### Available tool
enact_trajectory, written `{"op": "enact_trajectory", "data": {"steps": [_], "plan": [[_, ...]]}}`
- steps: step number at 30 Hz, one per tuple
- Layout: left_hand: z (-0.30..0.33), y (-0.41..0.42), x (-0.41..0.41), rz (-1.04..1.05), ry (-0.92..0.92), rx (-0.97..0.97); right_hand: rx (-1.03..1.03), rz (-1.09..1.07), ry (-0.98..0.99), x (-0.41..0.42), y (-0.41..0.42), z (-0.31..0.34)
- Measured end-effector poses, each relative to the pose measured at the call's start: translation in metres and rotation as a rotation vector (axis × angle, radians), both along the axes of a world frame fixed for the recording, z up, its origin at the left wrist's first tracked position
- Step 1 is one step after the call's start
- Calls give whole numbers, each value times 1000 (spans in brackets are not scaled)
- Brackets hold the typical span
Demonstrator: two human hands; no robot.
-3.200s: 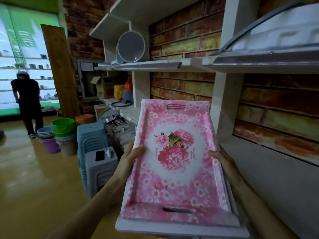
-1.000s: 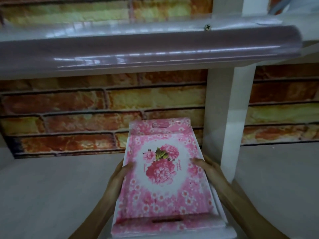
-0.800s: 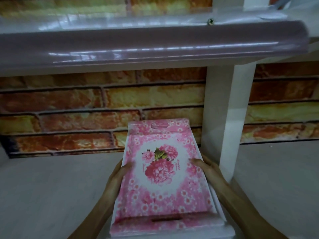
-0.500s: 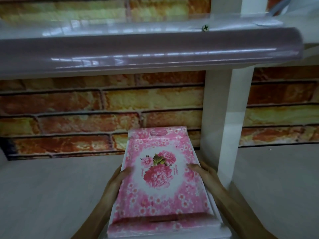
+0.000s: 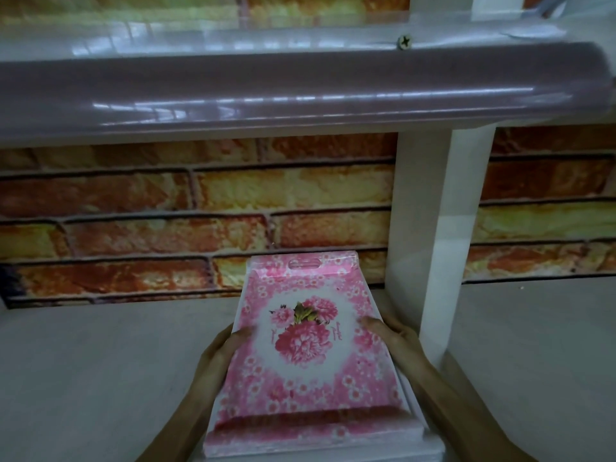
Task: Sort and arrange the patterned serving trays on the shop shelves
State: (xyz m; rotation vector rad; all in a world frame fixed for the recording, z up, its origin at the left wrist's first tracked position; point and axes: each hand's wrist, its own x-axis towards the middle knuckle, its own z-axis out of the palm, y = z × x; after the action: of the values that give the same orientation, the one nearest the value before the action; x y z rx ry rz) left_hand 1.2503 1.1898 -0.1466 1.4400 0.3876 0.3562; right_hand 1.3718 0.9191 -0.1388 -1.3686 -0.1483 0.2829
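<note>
A stack of pink floral serving trays (image 5: 310,368) lies lengthways on the pale shelf board (image 5: 100,361), its far end close to the brick-pattern back wall. The top tray shows a large pink flower in a white oval and has a slot handle at each end. My left hand (image 5: 218,353) grips the stack's left long edge, thumb on the rim. My right hand (image 5: 393,338) grips the right long edge the same way. White undersides of lower trays show at the near end.
A white upright post (image 5: 443,235) stands just right of the trays and divides the shelf bays. The shelf above (image 5: 266,88) has a glossy grey-purple front lip with a screw in it. The brick-pattern wall (image 5: 166,211) closes the back.
Earlier I held the stack out in the shop aisle. Over the last second both hands have lowered it a little further onto the shelf between the wall and post.
</note>
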Motion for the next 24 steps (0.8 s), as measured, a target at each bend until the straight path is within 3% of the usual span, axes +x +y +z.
{"op": "enact_trajectory", "data": {"steps": [9, 24], "plan": [[5, -3, -4, 66, 34, 31, -20, -32, -6, -3, 2, 2], [5, 23, -28, -116, 79, 220, -339, 2, -131, -32, -4, 22]]}}
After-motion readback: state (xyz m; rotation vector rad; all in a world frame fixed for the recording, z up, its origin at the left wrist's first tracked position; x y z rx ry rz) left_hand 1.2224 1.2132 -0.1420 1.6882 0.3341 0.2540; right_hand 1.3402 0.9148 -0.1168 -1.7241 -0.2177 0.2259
